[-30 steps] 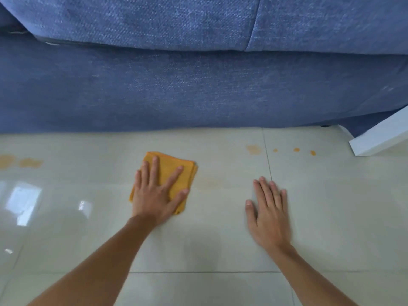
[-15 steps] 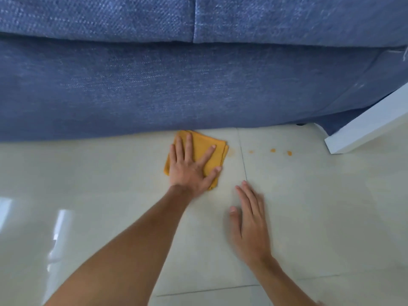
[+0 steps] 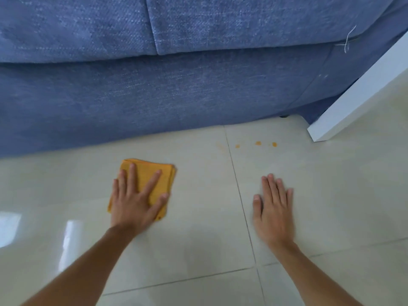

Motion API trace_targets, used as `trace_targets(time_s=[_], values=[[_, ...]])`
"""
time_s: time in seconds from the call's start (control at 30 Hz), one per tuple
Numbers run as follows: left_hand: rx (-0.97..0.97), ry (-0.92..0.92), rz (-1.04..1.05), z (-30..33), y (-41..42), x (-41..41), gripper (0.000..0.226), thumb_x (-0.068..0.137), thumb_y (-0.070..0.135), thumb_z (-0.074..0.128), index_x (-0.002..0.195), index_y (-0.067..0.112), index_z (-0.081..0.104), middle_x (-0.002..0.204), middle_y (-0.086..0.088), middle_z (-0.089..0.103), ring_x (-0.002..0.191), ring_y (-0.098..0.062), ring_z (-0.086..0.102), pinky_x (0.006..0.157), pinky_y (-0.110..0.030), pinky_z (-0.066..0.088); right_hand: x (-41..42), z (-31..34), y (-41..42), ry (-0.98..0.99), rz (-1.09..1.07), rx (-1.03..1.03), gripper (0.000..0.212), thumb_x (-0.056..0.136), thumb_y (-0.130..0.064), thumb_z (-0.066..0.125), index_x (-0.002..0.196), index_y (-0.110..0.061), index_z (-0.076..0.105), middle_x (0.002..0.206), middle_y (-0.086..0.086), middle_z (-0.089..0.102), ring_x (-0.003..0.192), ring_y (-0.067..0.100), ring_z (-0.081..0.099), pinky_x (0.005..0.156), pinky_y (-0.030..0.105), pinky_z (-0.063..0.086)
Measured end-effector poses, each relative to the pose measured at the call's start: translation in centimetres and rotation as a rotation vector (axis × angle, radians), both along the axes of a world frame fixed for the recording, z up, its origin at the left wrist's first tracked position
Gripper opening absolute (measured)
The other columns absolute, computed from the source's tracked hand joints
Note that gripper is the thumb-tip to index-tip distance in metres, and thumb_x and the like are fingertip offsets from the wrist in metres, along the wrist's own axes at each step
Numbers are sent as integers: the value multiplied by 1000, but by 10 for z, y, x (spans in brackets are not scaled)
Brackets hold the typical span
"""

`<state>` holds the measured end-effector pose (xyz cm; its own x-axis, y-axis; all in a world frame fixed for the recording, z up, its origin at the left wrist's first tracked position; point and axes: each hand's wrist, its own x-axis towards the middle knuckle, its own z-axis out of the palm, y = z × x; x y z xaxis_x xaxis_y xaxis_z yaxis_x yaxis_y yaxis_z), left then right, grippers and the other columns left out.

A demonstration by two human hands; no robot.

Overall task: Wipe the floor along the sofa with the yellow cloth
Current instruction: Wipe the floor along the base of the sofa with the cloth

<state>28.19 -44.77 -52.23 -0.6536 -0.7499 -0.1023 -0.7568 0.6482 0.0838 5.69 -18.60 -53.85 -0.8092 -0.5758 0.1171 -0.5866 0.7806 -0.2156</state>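
Note:
A folded yellow cloth (image 3: 154, 176) lies flat on the pale tiled floor (image 3: 198, 228), a short way in front of the blue sofa (image 3: 176, 89). My left hand (image 3: 134, 202) presses down on the cloth with fingers spread, covering its near half. My right hand (image 3: 273, 210) rests flat on the bare tile to the right, fingers apart, holding nothing. Three small orange spots (image 3: 257, 144) and a faint smear (image 3: 220, 146) mark the floor near the sofa's base, beyond and between my hands.
A white board or furniture edge (image 3: 353, 96) slants across the right, meeting the floor by the sofa's corner. A loose white thread (image 3: 347, 41) hangs on the sofa's right end. Glare patches shine on the tiles at the left.
My left hand has pulled the cloth back from the sofa's base toward me and leftward. The orange blot by the tile joint is now only a faint smear. My right hand shifted right.

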Motion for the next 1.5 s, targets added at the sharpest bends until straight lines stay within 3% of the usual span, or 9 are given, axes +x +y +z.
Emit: trace_targets(time_s=[0.2, 0.4, 0.5, 0.6, 0.77, 0.97, 1.17, 1.37, 1.5], values=[[-22, 9, 147, -7, -36, -78, 73, 81, 80, 14, 148, 54, 9, 163, -20, 2, 148, -45, 3, 120, -57, 4, 0, -4, 0, 41, 10, 17, 57, 97, -30, 32, 149, -5, 38, 158, 12, 35, 148, 30, 30, 119, 58, 22], [21, 16, -97, -7, 8, -188, 72, 83, 78, 12, 150, 52, 5, 163, -20, 0, 148, -46, -1, 120, -58, 0, -1, -5, 0, 50, 22, -30, 55, 97, -28, 34, 146, -5, 43, 157, 12, 38, 146, 30, 34, 117, 59, 26], [49, 16, -254, -1, 60, -222, 71, 83, 77, 12, 149, 52, 7, 164, -19, -3, 149, -46, -4, 120, -59, 0, -6, -3, 5, -18, 27, -216, 51, 98, -24, 34, 143, -2, 47, 155, 12, 40, 145, 25, 36, 116, 56, 28], [67, 20, -407, 3, 106, -211, 69, 84, 77, 16, 149, 53, 11, 164, -18, -2, 149, -45, -3, 119, -59, 2, -22, 4, 20, -25, 31, -335, 46, 99, -18, 37, 139, 1, 51, 152, 14, 45, 143, 24, 39, 116, 49, 34], [22, 14, -556, 0, 112, -137, 68, 84, 79, 22, 147, 56, 14, 164, -16, 0, 150, -42, 0, 120, -57, 9, -53, 0, 48, 28, -130, -154, 51, 97, -26, 34, 139, -1, 50, 150, 15, 47, 141, 29, 41, 119, 55, 24], [-35, -48, -309, 0, 33, -103, 72, 82, 79, 16, 149, 53, 12, 164, -18, 5, 149, -43, 7, 120, -56, 12, -53, -9, 53, 38, -139, -47, 54, 98, -24, 30, 145, -2, 42, 156, 15, 38, 146, 29, 33, 121, 54, 21], [-36, -10, -122, -3, 5, -183, 73, 82, 80, 11, 149, 53, 4, 161, -22, 8, 147, -45, 6, 120, -57, 5, -52, -9, 53, 69, -138, -48, 53, 98, -22, 32, 145, -1, 43, 156, 15, 38, 147, 28, 32, 120, 54, 22], [-10, -33, -195, -3, 41, -282, 76, 80, 80, 4, 150, 51, 1, 161, -22, 9, 146, -45, 7, 120, -57, -2, -54, -9, 54, 60, -141, -76, 53, 98, -23, 32, 145, -2, 44, 156, 14, 38, 147, 27, 32, 120, 54, 23], [20, -14, -350, -1, 98, -327, 74, 81, 79, 5, 150, 52, 3, 163, -21, 2, 148, -45, 0, 119, -58, -5, -58, -8, 55, 32, -152, -306, 46, 97, -17, 37, 137, 1, 53, 149, 15, 48, 142, 26, 42, 117, 55, 30]])
